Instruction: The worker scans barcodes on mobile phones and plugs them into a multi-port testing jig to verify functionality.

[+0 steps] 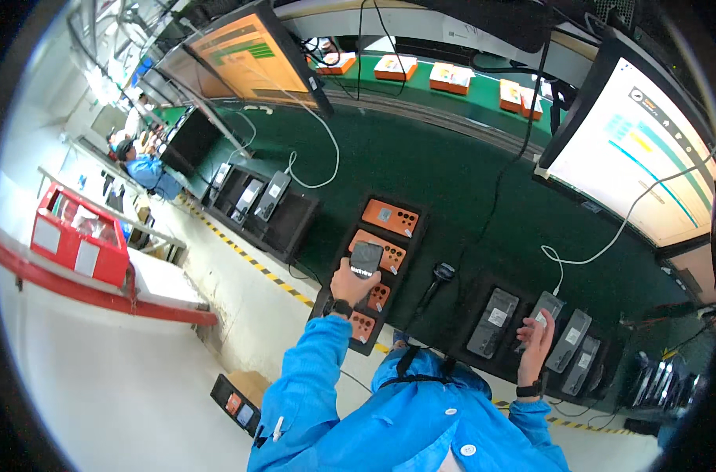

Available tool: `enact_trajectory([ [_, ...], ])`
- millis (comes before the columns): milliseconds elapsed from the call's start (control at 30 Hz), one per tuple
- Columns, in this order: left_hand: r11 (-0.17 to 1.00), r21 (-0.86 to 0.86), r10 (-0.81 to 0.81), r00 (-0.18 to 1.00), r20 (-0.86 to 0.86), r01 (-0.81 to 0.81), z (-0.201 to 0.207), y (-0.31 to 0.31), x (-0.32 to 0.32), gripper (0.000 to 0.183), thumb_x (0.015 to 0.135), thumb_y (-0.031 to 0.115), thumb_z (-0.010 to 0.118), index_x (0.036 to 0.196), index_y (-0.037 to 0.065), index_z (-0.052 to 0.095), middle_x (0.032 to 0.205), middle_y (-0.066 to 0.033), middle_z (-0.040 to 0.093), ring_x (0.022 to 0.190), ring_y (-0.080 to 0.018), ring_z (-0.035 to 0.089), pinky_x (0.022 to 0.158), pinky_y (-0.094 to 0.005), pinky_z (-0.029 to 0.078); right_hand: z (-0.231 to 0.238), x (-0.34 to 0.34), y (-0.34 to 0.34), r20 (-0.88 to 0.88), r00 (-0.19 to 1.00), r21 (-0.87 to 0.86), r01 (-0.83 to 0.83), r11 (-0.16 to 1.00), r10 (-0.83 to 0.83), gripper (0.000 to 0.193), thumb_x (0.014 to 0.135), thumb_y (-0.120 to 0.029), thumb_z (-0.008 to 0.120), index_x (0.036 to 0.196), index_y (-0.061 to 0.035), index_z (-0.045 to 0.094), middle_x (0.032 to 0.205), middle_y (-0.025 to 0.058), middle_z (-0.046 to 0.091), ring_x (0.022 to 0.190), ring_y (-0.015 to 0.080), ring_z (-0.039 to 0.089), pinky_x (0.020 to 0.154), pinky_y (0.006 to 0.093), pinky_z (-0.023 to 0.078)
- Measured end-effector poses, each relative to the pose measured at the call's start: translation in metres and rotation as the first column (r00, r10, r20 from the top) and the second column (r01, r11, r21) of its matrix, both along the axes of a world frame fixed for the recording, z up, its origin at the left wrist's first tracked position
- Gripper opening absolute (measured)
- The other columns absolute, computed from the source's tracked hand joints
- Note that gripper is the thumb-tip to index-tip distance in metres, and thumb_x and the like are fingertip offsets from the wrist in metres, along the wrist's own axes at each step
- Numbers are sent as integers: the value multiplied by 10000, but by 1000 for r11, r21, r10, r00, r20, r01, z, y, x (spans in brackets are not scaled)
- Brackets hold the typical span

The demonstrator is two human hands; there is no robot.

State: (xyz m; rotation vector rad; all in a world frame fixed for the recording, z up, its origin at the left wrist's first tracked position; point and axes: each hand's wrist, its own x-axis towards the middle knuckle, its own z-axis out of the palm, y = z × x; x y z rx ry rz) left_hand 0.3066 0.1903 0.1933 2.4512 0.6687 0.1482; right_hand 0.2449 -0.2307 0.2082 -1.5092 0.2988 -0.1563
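My left hand (348,285) is closed on a dark smartphone (366,256) with its screen up, held above a black tray (414,248). Several orange-backed phones (391,215) lie in that tray, partly covered by my hand and the held phone. To the right, my right hand (535,344) has its fingers apart over a second black tray (461,340). Beneath it is a grey phone (547,305) with a white cable plugged into its far end; whether my fingers touch it, I cannot tell. More grey phones (493,322) with pale labels lie on either side.
A handheld scanner (443,273) lies between the trays. Another black tray (283,228) with grey phones stands at left. Two monitors (252,59) (633,149) border the green bench (452,200), and white cables (336,153) cross it. Orange boxes (450,77) line the back. A person (147,167) sits far left.
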Motion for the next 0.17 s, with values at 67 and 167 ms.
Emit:
enact_trajectory([
  [67, 998, 59, -24, 998, -54, 27, -25, 20, 28, 692, 607, 502, 786, 1027, 10, 541, 884, -195, 676, 814, -371, 666, 706, -455, 536, -8, -7, 5, -47, 996, -19, 74, 997, -75, 438, 996, -378, 454, 1350, -124, 413, 1016, 62, 604, 789, 99, 578, 694, 244, 465],
  [167, 996, 63, -50, 979, -196, 63, -38, 33, 68, 743, 605, 540, 773, 1083, 31, 520, 966, -219, 663, 890, -383, 653, 767, -469, 527, -19, -26, 22, -101, 974, 10, 203, 979, -201, 466, 984, -396, 472, 1359, -128, 401, 1018, 52, 605, 793, 101, 580, 697, 240, 465],
])
